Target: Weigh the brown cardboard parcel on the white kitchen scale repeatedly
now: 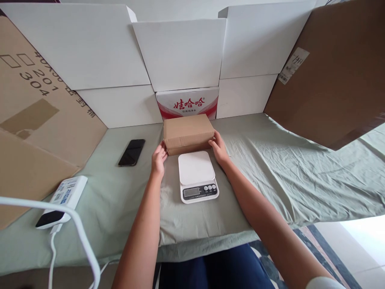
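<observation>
The left hand (158,159) and right hand (219,149) clasp the box (189,130) between them (whether lifted is unclear) near the worktop's (258,160) far edge. The grasp looks made; the box sits behind, not on, the scale (197,170).

Single view, head-worn: from above lap (215,269), facing forward and down; hands (158,159) near, white boxes (182,54) farther off.

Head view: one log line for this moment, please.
left hand: box, left end | right hand: box, right end | scale: in front of box | phone: left of box
</observation>
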`<state>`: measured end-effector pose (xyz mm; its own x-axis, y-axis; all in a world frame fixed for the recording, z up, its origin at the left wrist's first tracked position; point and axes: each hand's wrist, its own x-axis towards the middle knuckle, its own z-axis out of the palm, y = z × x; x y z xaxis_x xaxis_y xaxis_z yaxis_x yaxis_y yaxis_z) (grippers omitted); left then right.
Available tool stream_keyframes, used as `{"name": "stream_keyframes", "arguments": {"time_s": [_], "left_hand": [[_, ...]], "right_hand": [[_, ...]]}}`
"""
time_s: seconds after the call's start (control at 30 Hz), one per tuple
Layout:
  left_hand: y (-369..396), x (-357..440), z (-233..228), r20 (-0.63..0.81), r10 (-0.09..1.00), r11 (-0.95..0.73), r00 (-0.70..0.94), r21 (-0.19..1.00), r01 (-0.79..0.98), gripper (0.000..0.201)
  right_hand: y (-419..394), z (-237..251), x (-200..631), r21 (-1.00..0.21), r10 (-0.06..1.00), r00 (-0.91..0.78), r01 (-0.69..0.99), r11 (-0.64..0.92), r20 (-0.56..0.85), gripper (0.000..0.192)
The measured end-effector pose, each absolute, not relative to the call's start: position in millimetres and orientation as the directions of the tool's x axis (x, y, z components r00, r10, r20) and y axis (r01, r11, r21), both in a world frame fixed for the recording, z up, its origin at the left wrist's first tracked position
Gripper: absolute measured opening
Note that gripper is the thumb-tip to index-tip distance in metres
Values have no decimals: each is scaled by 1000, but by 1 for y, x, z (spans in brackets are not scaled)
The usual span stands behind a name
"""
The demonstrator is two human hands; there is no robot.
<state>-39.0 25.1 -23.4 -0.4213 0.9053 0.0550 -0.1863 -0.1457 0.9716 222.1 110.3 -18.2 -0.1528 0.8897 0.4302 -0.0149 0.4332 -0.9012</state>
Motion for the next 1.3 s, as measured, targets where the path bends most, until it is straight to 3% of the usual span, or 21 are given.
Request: {"name": "stream_keyframes", "arguments": {"time_s": [0.37,0.67,1.0,1.3], "left_hand": [[24,-38,-21,43,917,-116,-396,980,-163,69],[18,-34,-10,87,910,-164,-405,973,-159,95],[-53,-11,1,268,887,-335,-376,934,-124,87],[-113,3,-20,174,896,-237,-409,965,-108,85]], "right_hand": [[113,-20,222,-904,890,-164,-20,428,425,58],[104,-15,224,-856,847,-121,-46,516,517,57],[42,-4,246,-768,768,-15,-29,640,641,60],[-16,-16,269,-836,840,-79,77,543,537,66]]}}
